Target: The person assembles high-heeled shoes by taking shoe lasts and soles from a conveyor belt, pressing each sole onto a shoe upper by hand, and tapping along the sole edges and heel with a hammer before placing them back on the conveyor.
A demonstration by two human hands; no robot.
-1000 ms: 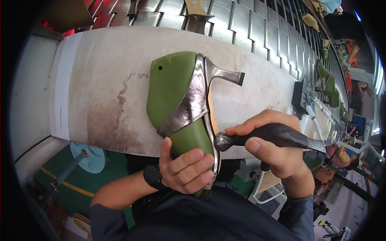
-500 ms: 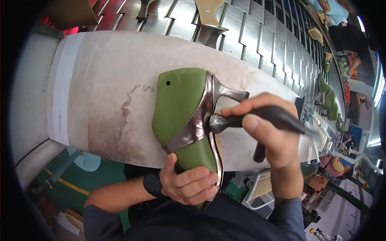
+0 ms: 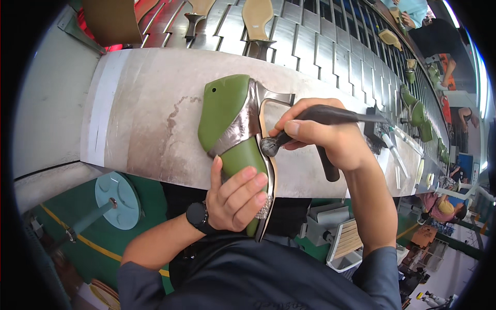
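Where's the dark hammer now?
Head view, just right of centre: the dark hammer is in the right hand, its round end at the metallic shoe.

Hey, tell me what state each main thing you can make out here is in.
Metallic shoe: turned on its side, heel attached.
Green last: inside the shoe, back end exposed.
Dark hammer: gripped, rounded face at the shoe's edge; contact unclear.
Left hand: closed around the shoe's front.
Right hand: closed around the hammer.
Watch: strapped to the left wrist.
Worktable: stained brown in patches.
Slatted conveyor: bearing heeled soles.
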